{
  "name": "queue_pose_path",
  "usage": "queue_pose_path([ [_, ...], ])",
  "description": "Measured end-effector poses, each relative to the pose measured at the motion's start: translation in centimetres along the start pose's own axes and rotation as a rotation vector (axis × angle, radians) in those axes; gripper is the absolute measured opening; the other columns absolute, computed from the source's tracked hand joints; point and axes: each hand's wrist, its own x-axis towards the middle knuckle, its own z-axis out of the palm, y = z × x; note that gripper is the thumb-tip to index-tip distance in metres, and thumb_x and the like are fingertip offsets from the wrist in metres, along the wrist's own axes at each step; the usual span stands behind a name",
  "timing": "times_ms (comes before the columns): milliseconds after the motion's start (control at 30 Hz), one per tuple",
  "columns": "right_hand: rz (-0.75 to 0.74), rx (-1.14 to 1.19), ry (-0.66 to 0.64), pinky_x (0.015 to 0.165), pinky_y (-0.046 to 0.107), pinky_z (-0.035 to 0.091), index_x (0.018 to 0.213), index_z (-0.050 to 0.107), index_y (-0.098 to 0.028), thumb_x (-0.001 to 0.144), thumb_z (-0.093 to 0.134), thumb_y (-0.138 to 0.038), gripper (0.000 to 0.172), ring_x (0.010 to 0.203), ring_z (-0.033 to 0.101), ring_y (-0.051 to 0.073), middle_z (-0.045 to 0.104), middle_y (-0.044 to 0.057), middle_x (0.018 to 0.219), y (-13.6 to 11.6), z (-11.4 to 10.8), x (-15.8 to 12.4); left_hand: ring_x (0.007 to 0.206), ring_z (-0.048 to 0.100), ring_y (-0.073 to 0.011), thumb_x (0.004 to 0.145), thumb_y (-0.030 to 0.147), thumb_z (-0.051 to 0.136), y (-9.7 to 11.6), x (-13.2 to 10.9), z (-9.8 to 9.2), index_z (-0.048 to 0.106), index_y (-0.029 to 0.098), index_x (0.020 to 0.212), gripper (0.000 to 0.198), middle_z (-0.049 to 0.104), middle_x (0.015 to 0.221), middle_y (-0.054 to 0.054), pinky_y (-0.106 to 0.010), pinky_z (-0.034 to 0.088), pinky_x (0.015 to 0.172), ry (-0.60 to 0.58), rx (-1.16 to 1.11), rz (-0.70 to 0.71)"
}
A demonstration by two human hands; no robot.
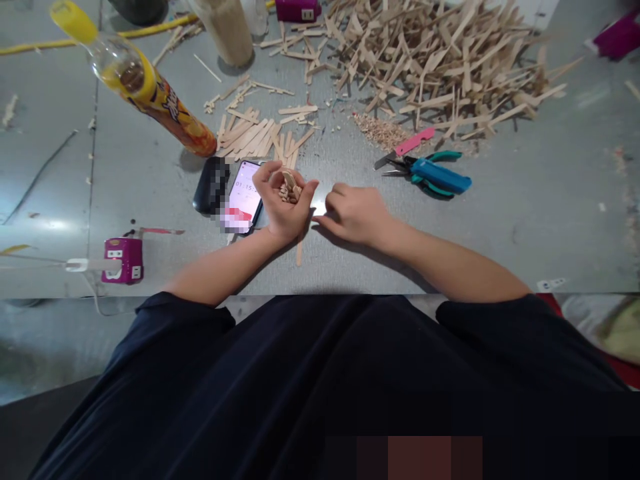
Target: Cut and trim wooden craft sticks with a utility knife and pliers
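My left hand (283,210) is cupped, fingers curled round a bunch of short wooden stick pieces (289,190). Beside it on the right, a small gap away, my right hand (355,212) has its fingers curled in; anything in them is hidden. A wooden craft stick (299,252) pokes out below my left wrist. Just left of that hand lies a phone (243,197) with a lit timer screen, partly covered by the fingers. Flat craft sticks (253,139) are spread beyond the left hand. Past the right hand lie blue-handled pliers (440,177) and a pink-handled blade (413,143).
A big heap of wooden sticks (440,60) fills the back right, with wood crumbs (380,132) before it. At left stand a yellow-capped bottle (165,107) and a purple power adapter (123,260). A black case (210,183) sits near the phone. A tan-filled container (227,33) stands behind.
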Motion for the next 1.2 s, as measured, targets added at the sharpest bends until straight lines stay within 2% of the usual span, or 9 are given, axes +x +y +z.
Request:
queue_pose_path([
  [133,-0.499,-0.121,-0.13,0.068,0.041,0.018,0.129,0.08,-0.019,0.123,0.053,-0.027,0.029,0.077,0.058,0.02,0.08,0.011,0.116,-2.5,-0.6,-1.0,0.08,0.07,-0.0162,0.108,0.07,0.083,0.5,0.2,0.2,0.04,0.036,0.152,0.07,0.06,0.093,0.005,-0.036,0.06,0.082,-0.07,0.025,0.015],
  [233,-0.632,-0.147,-0.183,0.067,0.04,0.022,0.144,0.078,-0.022,0.122,0.046,-0.012,0.04,0.077,0.058,0.018,0.08,0.01,0.12,-4.3,0.2,-1.3,0.078,0.07,-0.0167,0.109,0.07,0.08,0.9,0.0,0.0,0.041,0.037,0.153,0.067,0.062,0.092,0.005,-0.036,0.06,0.079,-0.125,0.023,0.008],
  [433,-0.57,-0.118,-0.198,0.064,0.04,0.029,0.112,0.081,-0.019,0.116,0.046,-0.005,0.038,0.077,0.061,0.02,0.08,0.012,0.116,-5.8,1.7,-1.5,0.08,0.073,-0.0208,0.107,0.072,0.081,0.5,-0.6,-1.0,0.042,0.035,0.153,0.071,0.063,0.093,0.002,-0.044,0.062,0.082,-0.223,0.058,-0.124],
  [600,-0.489,-0.031,-0.161,0.065,0.041,0.033,0.11,0.076,-0.019,0.113,0.051,-0.011,0.027,0.072,0.057,0.021,0.079,0.011,0.107,-3.2,0.6,-1.3,0.077,0.069,-0.016,0.105,0.075,0.083,0.0,-0.5,-1.3,0.057,0.031,0.133,0.059,0.062,0.092,0.003,-0.036,0.06,0.078,-0.197,0.058,-0.24],
  [700,-0.189,0.265,0.04,0.072,0.04,0.04,0.115,0.069,-0.021,0.112,0.052,-0.023,0.017,0.081,0.062,0.023,0.079,0.011,0.111,-0.1,-0.4,-0.1,0.078,0.069,-0.0149,0.105,0.076,0.082,0.3,-0.3,-1.6,0.061,0.029,0.117,0.054,0.066,0.094,0.001,-0.033,0.058,0.075,-0.209,0.06,-0.26],
  [800,0.019,0.511,0.181,0.079,0.04,0.048,0.115,0.061,-0.024,0.114,0.047,-0.034,0.017,0.085,0.064,0.025,0.077,0.008,0.103,1.8,-0.2,1.1,0.075,0.068,-0.0142,0.108,0.075,0.079,0.9,-0.1,-1.7,0.06,0.03,0.116,0.05,0.068,0.094,0.002,-0.032,0.057,0.072,-0.263,-0.008,-0.216],
  [967,0.033,0.594,0.159,0.082,0.04,0.052,0.106,0.064,-0.024,0.107,0.056,-0.041,0.018,0.086,0.067,0.025,0.079,0.007,0.099,1.8,1.3,1.3,0.097,0.076,-0.0205,0.109,0.057,0.085,1.8,0.3,-1.5,0.067,0.03,0.116,0.034,0.075,0.105,-0.003,-0.039,0.062,0.087,-0.359,-0.04,0.009],
  [1100,0.044,0.535,0.14,0.083,0.041,0.048,0.096,0.066,-0.024,0.101,0.067,-0.038,0.015,0.087,0.066,0.026,0.076,0.008,0.095,3.1,0.2,1.6,0.09,0.076,-0.0175,0.113,0.04,0.078,2.6,0.1,-1.7,0.067,0.027,0.117,0.017,0.077,0.103,-0.001,-0.035,0.061,0.084,-0.379,0.031,-0.061],
  [1200,-0.057,0.534,0.014,0.082,0.04,0.05,0.101,0.074,-0.023,0.095,0.08,-0.04,0.019,0.086,0.067,0.024,0.077,0.008,0.103,5.1,-2.0,3.9,0.086,0.075,-0.0159,0.113,0.034,0.077,2.9,-0.2,-1.9,0.067,0.026,0.116,0.013,0.077,0.1,0.0,-0.033,0.059,0.08,-0.354,0.085,-0.081],
])
